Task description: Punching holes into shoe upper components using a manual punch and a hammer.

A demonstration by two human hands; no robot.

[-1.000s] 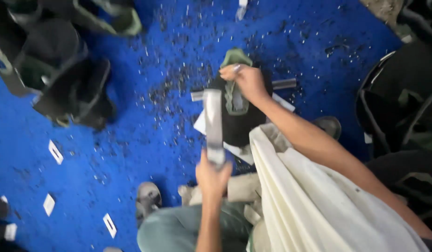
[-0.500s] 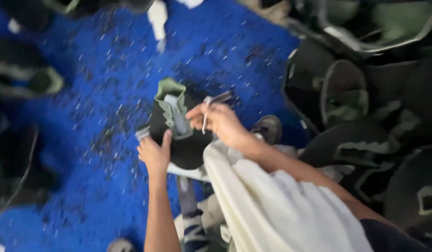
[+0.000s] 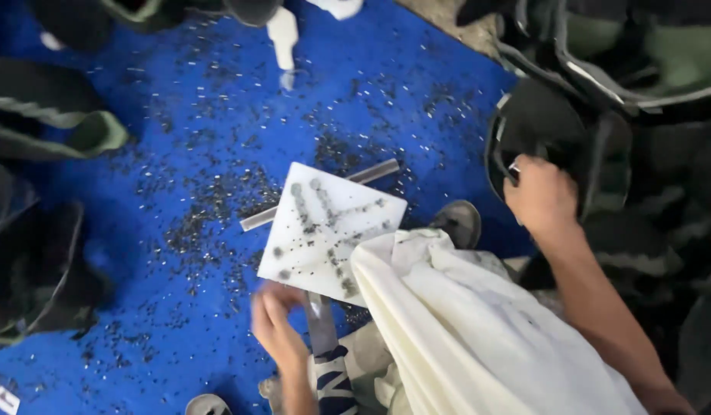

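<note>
Hands [image 3: 277, 321], two; one white board [image 3: 324, 223]

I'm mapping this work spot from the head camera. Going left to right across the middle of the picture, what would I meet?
Dark green-lined shoe upper → white board speckled with dark bits → grey shoe toe → right hand on a black shoe upper.

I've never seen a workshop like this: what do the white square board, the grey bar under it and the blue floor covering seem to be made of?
White square board: probably plastic, matte, dotted with dark marks. Long grey bar beneath it: likely metal, with a dull sheen and straight edges. Blue floor covering: perhaps a plastic sheet, smooth, strewn with small dark specks. The left hand lies at the board's edge.
</note>
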